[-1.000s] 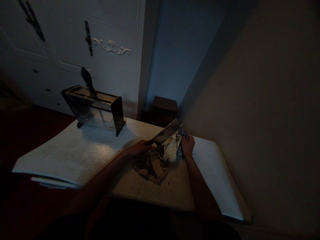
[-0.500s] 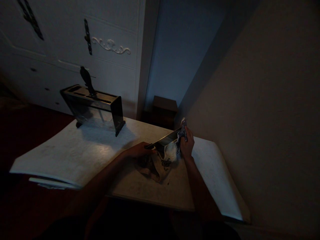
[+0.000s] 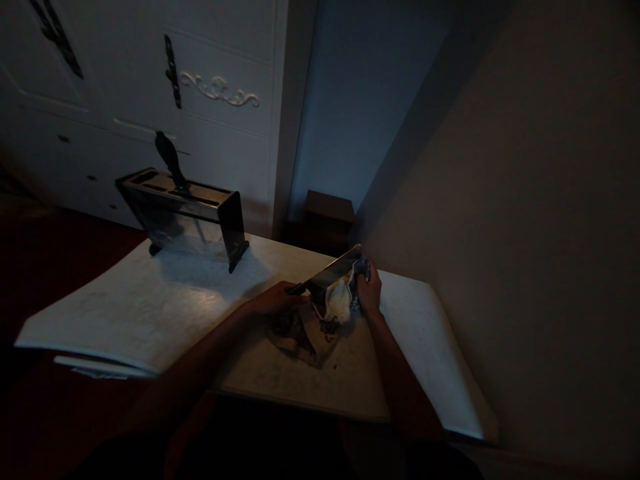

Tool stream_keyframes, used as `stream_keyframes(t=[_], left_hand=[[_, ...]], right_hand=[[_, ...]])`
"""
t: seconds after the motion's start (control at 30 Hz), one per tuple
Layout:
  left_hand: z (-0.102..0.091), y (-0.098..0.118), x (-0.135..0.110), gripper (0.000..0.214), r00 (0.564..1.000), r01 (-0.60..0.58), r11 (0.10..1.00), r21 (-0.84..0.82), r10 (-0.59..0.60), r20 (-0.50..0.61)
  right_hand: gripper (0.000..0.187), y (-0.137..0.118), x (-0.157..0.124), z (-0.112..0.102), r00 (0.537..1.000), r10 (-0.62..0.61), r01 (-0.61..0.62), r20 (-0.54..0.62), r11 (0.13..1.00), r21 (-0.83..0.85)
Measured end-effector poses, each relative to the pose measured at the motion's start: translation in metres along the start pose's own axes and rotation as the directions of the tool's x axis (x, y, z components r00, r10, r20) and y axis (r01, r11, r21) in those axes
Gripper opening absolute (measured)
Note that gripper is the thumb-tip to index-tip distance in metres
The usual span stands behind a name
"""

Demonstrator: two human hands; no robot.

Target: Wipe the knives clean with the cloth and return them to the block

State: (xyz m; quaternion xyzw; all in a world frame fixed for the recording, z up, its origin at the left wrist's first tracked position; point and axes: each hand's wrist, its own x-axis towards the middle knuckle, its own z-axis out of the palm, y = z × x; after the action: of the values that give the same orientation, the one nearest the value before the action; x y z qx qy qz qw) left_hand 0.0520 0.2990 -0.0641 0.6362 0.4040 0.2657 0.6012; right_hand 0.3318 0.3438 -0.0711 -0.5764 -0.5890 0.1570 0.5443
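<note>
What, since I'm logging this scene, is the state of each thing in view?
Knife block: upright, one black handle sticking out
Knife: out of the block
Cloth: crumpled
Left hand: closed on the knife
Right hand: closed on the cloth
Cabinet door: looks shut

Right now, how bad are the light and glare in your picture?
Head view: dim throughout, lower edge nearly black; head view: soft glare on the pale white tabletop, shadow below the black-ended metal knife block; head view: thin bright line along the black-handled metal knife, little detail in the crumpled grey cloth.
</note>
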Motion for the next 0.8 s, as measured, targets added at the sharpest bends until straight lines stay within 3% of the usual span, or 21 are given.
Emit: stream_keyframes(t=[0.3,0.47,0.63,0.8], left_hand=[[0.001,-0.004,0.002,0.067,1.0,0.013,0.974,-0.225,-0.015,-0.009],[0.002,-0.004,0.003,0.069,0.998,0.059,0.906,-0.42,-0.059,0.013],[0.001,0.0,0.001,0.068,0.998,0.054,0.834,-0.549,-0.036,0.044],[-0.002,0.0,0.002,0.066,0.998,0.041,0.777,-0.629,-0.005,0.059]], right_hand=[[0.059,-0.005,-0.014,0.015,0.987,0.094,-0.107,0.129,0.989,0.099],[0.064,-0.011,-0.027,0.028,0.964,0.022,-0.069,0.266,0.983,0.172],[0.055,-0.018,-0.034,0.031,0.924,-0.148,0.109,0.352,0.986,0.128],[0.048,-0.023,-0.034,0.028,0.804,-0.36,0.343,0.474,0.931,0.125]])
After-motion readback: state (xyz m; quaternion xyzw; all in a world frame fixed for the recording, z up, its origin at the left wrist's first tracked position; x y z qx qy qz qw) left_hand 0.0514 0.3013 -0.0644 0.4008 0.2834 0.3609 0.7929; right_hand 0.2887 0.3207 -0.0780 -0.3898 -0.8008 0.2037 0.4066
